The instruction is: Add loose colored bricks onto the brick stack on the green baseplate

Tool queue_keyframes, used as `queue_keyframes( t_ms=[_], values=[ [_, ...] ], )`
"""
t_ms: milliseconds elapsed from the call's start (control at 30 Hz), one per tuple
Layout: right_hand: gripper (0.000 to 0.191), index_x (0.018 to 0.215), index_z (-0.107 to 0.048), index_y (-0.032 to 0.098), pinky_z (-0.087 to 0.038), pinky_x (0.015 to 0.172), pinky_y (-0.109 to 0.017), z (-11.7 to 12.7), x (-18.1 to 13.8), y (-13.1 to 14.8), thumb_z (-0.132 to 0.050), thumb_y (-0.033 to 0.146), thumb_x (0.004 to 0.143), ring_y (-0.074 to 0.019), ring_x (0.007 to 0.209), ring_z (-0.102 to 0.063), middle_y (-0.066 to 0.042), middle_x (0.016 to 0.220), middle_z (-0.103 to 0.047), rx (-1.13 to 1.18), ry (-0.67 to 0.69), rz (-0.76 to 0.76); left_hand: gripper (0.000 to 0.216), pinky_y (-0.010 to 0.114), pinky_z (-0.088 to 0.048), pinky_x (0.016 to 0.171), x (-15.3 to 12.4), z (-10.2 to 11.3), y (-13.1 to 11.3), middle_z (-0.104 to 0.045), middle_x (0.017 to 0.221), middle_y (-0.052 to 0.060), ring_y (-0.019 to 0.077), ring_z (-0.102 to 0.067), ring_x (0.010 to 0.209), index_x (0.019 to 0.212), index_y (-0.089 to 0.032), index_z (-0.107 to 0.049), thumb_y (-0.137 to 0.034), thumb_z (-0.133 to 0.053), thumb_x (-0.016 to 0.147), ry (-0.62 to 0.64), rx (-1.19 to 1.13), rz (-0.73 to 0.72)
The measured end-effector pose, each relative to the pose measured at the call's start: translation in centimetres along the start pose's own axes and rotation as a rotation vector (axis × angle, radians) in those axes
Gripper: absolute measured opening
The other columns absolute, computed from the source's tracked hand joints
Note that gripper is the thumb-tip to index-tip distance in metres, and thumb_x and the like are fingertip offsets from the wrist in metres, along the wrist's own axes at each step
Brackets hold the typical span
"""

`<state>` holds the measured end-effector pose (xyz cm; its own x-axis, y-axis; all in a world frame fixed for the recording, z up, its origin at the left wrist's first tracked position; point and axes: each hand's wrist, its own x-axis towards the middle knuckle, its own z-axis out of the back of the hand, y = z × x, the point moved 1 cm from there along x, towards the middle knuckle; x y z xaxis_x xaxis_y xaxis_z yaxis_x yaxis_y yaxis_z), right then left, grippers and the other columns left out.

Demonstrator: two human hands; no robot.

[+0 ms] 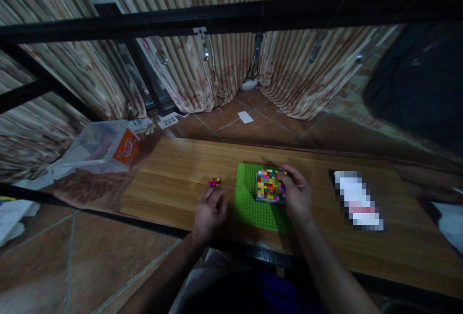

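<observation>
A green baseplate (249,203) lies on the wooden table (173,184) in front of me. On its far right part stands a square block of multicoloured bricks (269,184). My right hand (298,193) is wrapped round the right side of that block, fingers curled on its far edge. My left hand (210,211) rests on the table just left of the baseplate, fingers loosely curled, nothing visible in them. A small cluster of loose coloured bricks (213,182) lies just beyond its fingertips.
A clear plastic bag with an orange box (125,147) sits at the table's left end. A blurred white item on a dark base (358,200) lies to the right. A black frame bar (231,15) crosses overhead; curtains and a tiled floor lie beyond.
</observation>
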<state>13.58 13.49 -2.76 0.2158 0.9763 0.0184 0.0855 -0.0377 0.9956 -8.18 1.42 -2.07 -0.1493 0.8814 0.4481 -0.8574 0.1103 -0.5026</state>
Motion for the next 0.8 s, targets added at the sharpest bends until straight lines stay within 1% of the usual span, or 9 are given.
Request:
queue_keyframes(
  t_ms=[67,200,300,400,533,633,700,800],
  values=[
    [0.034,0.100,-0.072,0.020,-0.052,0.081,-0.037,0.5,-0.5,0.0,-0.072,0.039,0.072,-0.0192,0.086,-0.066,-0.006,0.098,-0.073,-0.007,-0.058,0.036,0.021,0.040,-0.053,0.090,1.3,0.5,0.9,-0.071,0.105,0.009,0.0239,-0.065,0.099,0.107,-0.020,-0.065,-0.020,-0.058,0.087,-0.026,0.087,0.081],
    [0.033,0.099,-0.072,0.018,-0.052,0.080,-0.038,1.9,-2.0,0.5,-0.071,0.041,0.076,-0.0198,0.085,-0.066,-0.007,0.095,-0.073,-0.086,-0.129,0.111,0.021,0.044,-0.049,0.089,3.3,0.3,1.7,-0.070,0.107,0.011,0.0287,-0.062,0.100,0.104,-0.019,-0.067,-0.028,-0.060,0.086,0.018,0.249,0.189],
    [0.031,0.099,-0.073,0.018,-0.052,0.080,-0.038,3.0,-2.8,0.8,-0.069,0.041,0.078,-0.0202,0.086,-0.066,-0.007,0.094,-0.073,-0.157,-0.149,0.151,0.020,0.046,-0.047,0.086,4.0,-0.5,1.6,-0.070,0.103,0.011,0.0318,-0.060,0.098,0.099,-0.019,-0.068,-0.032,-0.059,0.086,0.040,0.348,0.231],
    [0.030,0.099,-0.072,0.018,-0.052,0.081,-0.039,3.8,-3.2,0.4,-0.067,0.041,0.080,-0.0208,0.087,-0.066,-0.008,0.096,-0.072,-0.194,-0.152,0.162,0.016,0.045,-0.045,0.084,4.2,-1.2,1.5,-0.070,0.099,0.011,0.0314,-0.060,0.095,0.092,-0.020,-0.068,-0.030,-0.058,0.085,0.031,0.377,0.237],
    [0.030,0.099,-0.072,0.018,-0.051,0.086,-0.042,4.5,-3.4,-1.0,-0.065,0.041,0.082,-0.0219,0.092,-0.066,-0.009,0.099,-0.072,-0.234,-0.153,0.171,0.013,0.045,-0.044,0.085,4.3,-1.5,1.7,-0.070,0.095,0.009,0.0300,-0.061,0.093,0.086,-0.021,-0.068,-0.024,-0.056,0.085,-0.008,0.353,0.189],
    [0.029,0.098,-0.072,0.018,-0.051,0.087,-0.042,4.6,-3.4,-1.8,-0.063,0.041,0.083,-0.0221,0.093,-0.066,-0.009,0.099,-0.071,-0.259,-0.162,0.191,0.014,0.046,-0.045,0.087,4.5,-1.1,1.7,-0.071,0.098,0.010,0.0297,-0.061,0.094,0.088,-0.020,-0.067,-0.024,-0.054,0.088,-0.036,0.293,0.117],
    [0.028,0.097,-0.072,0.018,-0.051,0.086,-0.041,4.7,-3.4,-2.1,-0.063,0.041,0.084,-0.0217,0.093,-0.066,-0.009,0.099,-0.071,-0.245,-0.173,0.204,0.017,0.044,-0.048,0.086,4.5,-0.8,1.4,-0.071,0.098,0.010,0.0279,-0.063,0.093,0.092,-0.020,-0.067,-0.026,-0.051,0.091,-0.045,0.202,0.085],
    [0.027,0.098,-0.072,0.018,-0.052,0.086,-0.041,4.6,-3.6,-1.8,-0.062,0.041,0.085,-0.0213,0.093,-0.066,-0.008,0.099,-0.071,-0.231,-0.188,0.218,0.021,0.035,-0.053,0.079,4.2,-0.4,0.3,-0.072,0.095,0.008,0.0223,-0.067,0.087,0.099,-0.020,-0.066,-0.028,-0.048,0.095,-0.017,0.000,0.083]
  ],
)
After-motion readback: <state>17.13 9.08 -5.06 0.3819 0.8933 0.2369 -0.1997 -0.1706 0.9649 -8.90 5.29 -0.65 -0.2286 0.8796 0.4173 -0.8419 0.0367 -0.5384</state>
